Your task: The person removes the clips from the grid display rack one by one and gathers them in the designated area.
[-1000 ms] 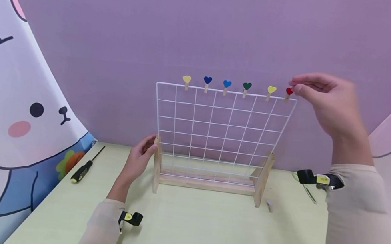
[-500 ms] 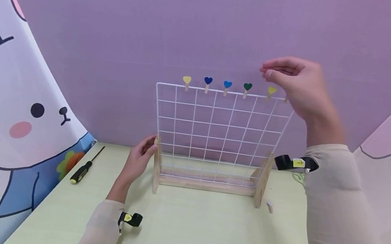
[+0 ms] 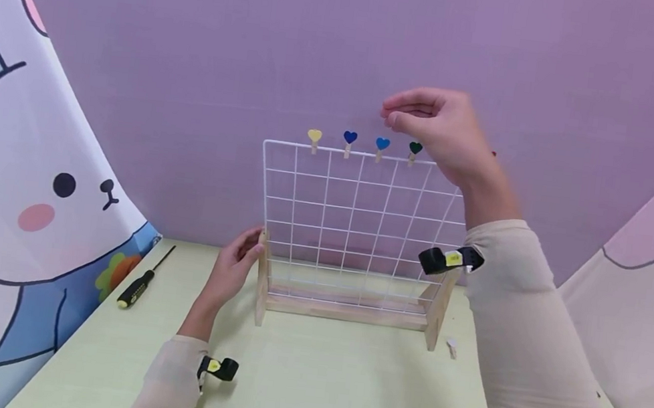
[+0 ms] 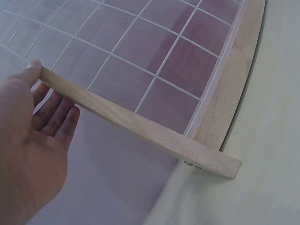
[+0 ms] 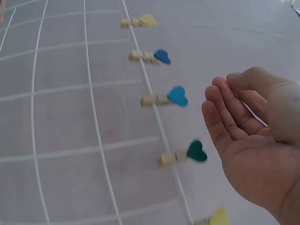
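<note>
Evidently the two hands are well apart. The left hand (image 3: 235,257) grips the upper end of the left wooden support (image 4: 136,121), thumb at the tip and fingers on the outer side. The right hand (image 3: 436,119) hangs above the top rail, its fingers long and loosely gathered with the thumb near them; no object shows between them.

Standing at the far side of the desk (image 3: 313,377), the white wire grid (image 3: 358,182) leans back slightly between that support and the right wooden support (image 3: 437,314), joined low down by a wooden crossbar (image 3: 345,312). It should prove light and fairly stiff, the thin wires flexing a little if pushed from above. The wood looks smooth but dry, so likely not slippery, and a support or the crossbar seems the surest place to take hold.

Along the rail sit small heart clothespins: pale yellow (image 5: 148,19), dark blue (image 5: 161,56), light blue (image 5: 177,95), green (image 5: 197,151) and a brighter yellow (image 5: 219,217). They are probably very light, best pinched at the tail, since the glued hearts might come off.

The desk top is pale and smooth. A loose clothespin (image 3: 452,348) lies on it just right of the stand, and a screwdriver (image 3: 135,288) towards the left edge. A plain mauve wall (image 3: 199,48) rises behind; a cartoon rabbit hanging (image 3: 12,148) covers the left side.
</note>
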A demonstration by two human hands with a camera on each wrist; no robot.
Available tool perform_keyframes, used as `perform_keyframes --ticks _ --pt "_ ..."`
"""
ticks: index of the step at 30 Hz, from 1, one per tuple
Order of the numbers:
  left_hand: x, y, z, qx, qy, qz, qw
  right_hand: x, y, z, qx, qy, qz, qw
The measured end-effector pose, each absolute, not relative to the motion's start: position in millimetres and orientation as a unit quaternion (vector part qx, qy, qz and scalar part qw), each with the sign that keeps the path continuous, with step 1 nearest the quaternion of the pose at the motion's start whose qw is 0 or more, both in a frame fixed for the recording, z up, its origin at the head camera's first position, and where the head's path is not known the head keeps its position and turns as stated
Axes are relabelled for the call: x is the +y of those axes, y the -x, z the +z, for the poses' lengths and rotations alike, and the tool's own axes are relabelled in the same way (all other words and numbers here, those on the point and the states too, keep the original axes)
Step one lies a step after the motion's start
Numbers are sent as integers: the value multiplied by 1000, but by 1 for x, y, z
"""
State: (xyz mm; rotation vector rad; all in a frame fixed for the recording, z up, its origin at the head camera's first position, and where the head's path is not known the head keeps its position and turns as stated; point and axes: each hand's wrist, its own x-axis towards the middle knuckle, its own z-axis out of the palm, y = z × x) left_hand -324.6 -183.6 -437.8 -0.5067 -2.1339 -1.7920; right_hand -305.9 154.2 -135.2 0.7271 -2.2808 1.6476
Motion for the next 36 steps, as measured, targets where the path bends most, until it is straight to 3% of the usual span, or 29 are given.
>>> perform_keyframes --ticks 36 --pt "-177 328 -437 -747 177 -622 156 83 326 -133 -811 -272 514 66"
